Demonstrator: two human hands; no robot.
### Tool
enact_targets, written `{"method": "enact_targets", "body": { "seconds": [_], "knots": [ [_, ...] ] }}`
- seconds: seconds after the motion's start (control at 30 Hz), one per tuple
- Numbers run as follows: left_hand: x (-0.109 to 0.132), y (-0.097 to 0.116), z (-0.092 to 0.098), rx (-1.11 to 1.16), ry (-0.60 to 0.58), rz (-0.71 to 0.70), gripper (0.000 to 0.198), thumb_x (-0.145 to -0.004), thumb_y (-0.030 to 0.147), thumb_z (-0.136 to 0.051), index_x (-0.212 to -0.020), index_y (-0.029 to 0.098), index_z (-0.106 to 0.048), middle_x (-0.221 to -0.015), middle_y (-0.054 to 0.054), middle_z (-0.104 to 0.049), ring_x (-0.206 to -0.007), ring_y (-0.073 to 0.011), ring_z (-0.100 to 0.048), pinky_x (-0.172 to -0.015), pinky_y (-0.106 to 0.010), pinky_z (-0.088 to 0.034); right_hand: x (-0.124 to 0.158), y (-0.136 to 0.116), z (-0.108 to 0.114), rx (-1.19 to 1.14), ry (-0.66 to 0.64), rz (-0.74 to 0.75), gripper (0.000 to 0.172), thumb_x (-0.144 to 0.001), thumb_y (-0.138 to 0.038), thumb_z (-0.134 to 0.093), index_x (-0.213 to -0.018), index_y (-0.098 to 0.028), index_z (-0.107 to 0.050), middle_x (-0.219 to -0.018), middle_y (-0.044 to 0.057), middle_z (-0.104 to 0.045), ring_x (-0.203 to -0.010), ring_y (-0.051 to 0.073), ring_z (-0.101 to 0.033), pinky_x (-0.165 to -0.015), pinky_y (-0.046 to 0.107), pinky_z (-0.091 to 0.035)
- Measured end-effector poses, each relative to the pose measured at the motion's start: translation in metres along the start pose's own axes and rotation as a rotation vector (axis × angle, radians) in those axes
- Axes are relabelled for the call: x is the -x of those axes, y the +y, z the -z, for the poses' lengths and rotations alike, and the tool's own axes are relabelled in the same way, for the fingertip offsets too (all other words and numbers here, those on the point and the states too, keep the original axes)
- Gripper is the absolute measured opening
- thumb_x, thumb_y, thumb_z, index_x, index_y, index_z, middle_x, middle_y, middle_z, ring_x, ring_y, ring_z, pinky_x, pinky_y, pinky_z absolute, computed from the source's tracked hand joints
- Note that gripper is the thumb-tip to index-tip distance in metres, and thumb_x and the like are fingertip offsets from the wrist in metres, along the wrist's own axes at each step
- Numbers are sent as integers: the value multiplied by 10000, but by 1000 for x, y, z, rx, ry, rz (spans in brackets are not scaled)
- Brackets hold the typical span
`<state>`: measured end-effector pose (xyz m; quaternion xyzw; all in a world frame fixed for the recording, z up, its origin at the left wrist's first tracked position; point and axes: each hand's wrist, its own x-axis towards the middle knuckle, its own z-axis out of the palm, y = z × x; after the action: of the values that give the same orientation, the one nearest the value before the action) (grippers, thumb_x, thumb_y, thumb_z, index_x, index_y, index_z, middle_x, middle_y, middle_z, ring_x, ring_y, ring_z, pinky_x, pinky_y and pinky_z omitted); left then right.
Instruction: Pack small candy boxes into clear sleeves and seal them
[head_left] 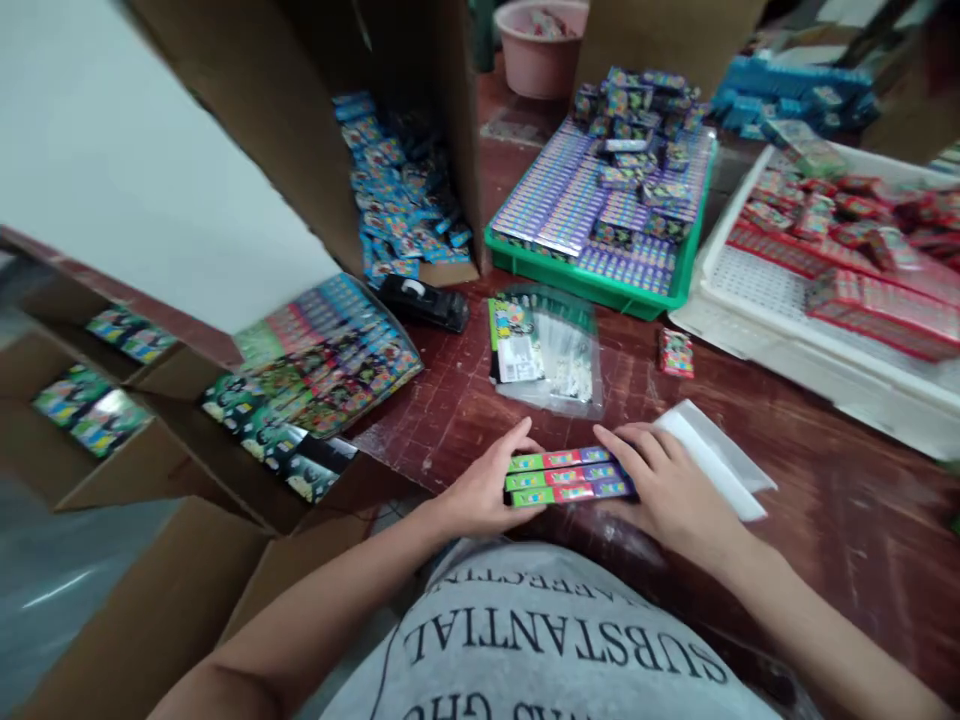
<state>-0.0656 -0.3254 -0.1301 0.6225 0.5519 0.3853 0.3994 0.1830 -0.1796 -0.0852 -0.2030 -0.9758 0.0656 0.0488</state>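
Observation:
Three rows of small printed packets (pixel 566 478), green, red and purple, lie together between my hands near the table's front edge. My left hand (pixel 495 480) closes round the green end, with the thumb along the far side. Round the purple end, my right hand (pixel 667 485) is curled with its fingers at the far corner. Just right of that hand, a white sheet or bag (pixel 712 455) lies folded on the table. Beyond the packets rests a clear plastic pouch (pixel 577 350) with a green-edged printed card (pixel 516 335) in it. One red packet (pixel 676 353) lies alone.
A green tray (pixel 600 290) of purple packets and a white tray (pixel 825 390) of red packets stand at the back. Blue packets (pixel 405 190) fill an upright carton. A black tape-dispenser-like object (pixel 424 302) sits near printed sheets (pixel 337 345). Open cardboard boxes (pixel 127 470) stand low left.

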Motion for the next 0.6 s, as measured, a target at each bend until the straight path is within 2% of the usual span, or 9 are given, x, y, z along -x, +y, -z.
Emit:
{"method": "enact_targets", "body": {
  "seconds": [0.07,0.1,0.17,0.23,0.3,0.37,0.43,0.5,0.6],
  "knots": [
    [2,0,-8,-7,38,-22,1125,-831,284,-725,-1603,265,94,-1392,-145,-540,-1243,-293,-605,-1085,-498,-470,-9,-9,0,30,25,77,874,-869,-560,-680,-1581,-191,-331,-1478,193,-539,-1383,449,-447,-1123,723,-346],
    [3,1,-7,-17,31,-62,1155,-822,297,-731,-1601,242,119,-1398,-160,-537,-1238,-293,-610,-1069,-478,-488,-14,-11,-1,23,19,128,833,-882,-542,-665,-1572,-200,-348,-1481,182,-548,-1374,438,-474,-1119,715,-362],
    [4,8,11,-106,22,-158,1212,-776,396,-789,-1612,213,69,-1436,-194,-513,-1274,-321,-584,-1071,-471,-491,-24,-11,-5,-37,-25,222,668,-924,-438,-621,-1521,-212,-424,-1403,152,-629,-1245,366,-618,-1030,601,-517],
    [7,19,55,-293,105,-219,1208,-712,548,-831,-1615,212,-101,-1502,-210,-460,-1354,-361,-505,-1133,-501,-436,-36,-6,-7,-115,-64,288,534,-931,-374,-606,-1434,-223,-511,-1292,121,-704,-1084,299,-717,-887,465,-623],
    [15,27,121,-531,354,-191,1025,-768,640,-759,-1568,211,-283,-1544,-198,-422,-1415,-363,-424,-1198,-520,-349,-49,-1,-5,-179,-78,345,499,-913,-385,-632,-1381,-237,-545,-1253,99,-729,-1038,275,-745,-835,403,-652],
    [26,24,194,-758,696,-52,683,-960,552,-561,-1497,163,-399,-1483,-191,-483,-1414,-325,-417,-1213,-509,-316,-61,0,0,-221,-71,395,514,-900,-389,-655,-1380,-250,-535,-1252,81,-736,-1048,258,-751,-849,370,-659],
    [34,7,253,-922,813,163,603,-1024,502,-428,-1466,92,-428,-1441,-222,-500,-1390,-329,-434,-1186,-514,-340,-72,-4,3,-245,-61,415,533,-895,-384,-667,-1393,-264,-518,-1281,69,-726,-1089,253,-740,-890,368,-653],
    [38,-16,284,-1058,827,314,661,-1019,521,-414,-1478,45,-403,-1500,-252,-439,-1445,-367,-358,-1205,-542,-282,-83,-11,3,-272,-53,412,552,-886,-379,-681,-1402,-275,-514,-1320,64,-707,-1140,259,-721,-934,382,-640],
    [40,-44,285,-1130,754,507,708,-1014,560,-396,-1525,73,-347,-1565,-233,-391,-1471,-376,-330,-1187,-524,-293,-94,-19,-4,-320,-30,380,563,-870,-372,-698,-1399,-283,-528,-1330,65,-702,-1153,273,-714,-949,392,-633]
  ]
}}
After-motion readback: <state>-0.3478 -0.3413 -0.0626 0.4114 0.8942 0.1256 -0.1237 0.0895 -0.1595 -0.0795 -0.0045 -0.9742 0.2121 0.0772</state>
